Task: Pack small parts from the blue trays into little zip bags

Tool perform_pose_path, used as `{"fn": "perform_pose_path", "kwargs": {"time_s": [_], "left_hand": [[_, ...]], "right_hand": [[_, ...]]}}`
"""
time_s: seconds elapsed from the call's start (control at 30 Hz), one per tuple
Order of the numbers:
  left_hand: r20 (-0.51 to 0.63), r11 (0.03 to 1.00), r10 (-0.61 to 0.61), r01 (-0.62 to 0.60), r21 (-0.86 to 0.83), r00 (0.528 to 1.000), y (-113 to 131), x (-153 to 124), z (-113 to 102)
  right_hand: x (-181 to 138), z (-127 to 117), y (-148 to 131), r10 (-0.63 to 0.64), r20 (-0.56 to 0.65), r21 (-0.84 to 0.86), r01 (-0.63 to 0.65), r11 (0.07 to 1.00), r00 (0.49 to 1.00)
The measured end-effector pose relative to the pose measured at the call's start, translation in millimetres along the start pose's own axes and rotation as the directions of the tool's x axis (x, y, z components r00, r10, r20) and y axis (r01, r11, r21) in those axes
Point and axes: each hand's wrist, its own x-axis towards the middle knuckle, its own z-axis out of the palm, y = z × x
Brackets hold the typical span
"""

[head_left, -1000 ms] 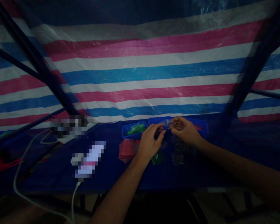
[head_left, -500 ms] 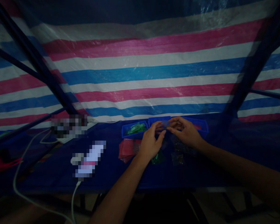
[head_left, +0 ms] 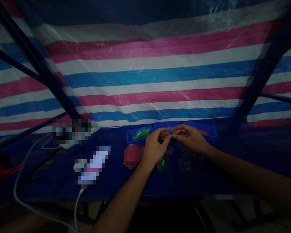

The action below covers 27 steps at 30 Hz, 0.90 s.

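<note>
Both hands meet over the blue table, fingertips almost touching. Thumb and fingers of my left hand [head_left: 155, 147] pinch one side of a small clear plastic bag [head_left: 170, 130], partly hidden by the fingers. On its other side my right hand [head_left: 192, 138] pinches it too. Beneath them lie a bag with green pieces [head_left: 163, 162] and a clear bag with small brass-coloured parts [head_left: 186, 165]. A stack of red plastic bags [head_left: 131, 156] rests beside my left wrist.
Behind the hands stand a blue bin [head_left: 135, 141] of green bags, a middle blue bin [head_left: 163, 124] and a right blue bin [head_left: 213, 132] with red contents. To the left are a blurred phone [head_left: 94, 165], a white cable [head_left: 75, 207] and a power strip [head_left: 72, 144].
My fingertips have drawn closer together around the clear bag. My right hand has dropped slightly, and more of the green pieces below shows.
</note>
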Motion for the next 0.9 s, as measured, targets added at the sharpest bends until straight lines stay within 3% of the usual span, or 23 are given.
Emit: {"fn": "perform_pose_path", "kwargs": {"time_s": [0.57, 0.9], "left_hand": [[0.019, 1.0, -0.008, 0.008, 0.012, 1.0, 1.1, -0.7, 3.5], [0.014, 0.999, -0.03, 0.03, 0.045, 0.999, 0.5, -1.8, 3.2]], "right_hand": [[-0.8, 3.3, 1.2, -0.006, 0.042, 0.044, 0.004, 0.999, 0.999], [-0.4, 1.5, 1.5, -0.033, 0.025, -0.084, 0.035, 0.996, 0.999]]}}
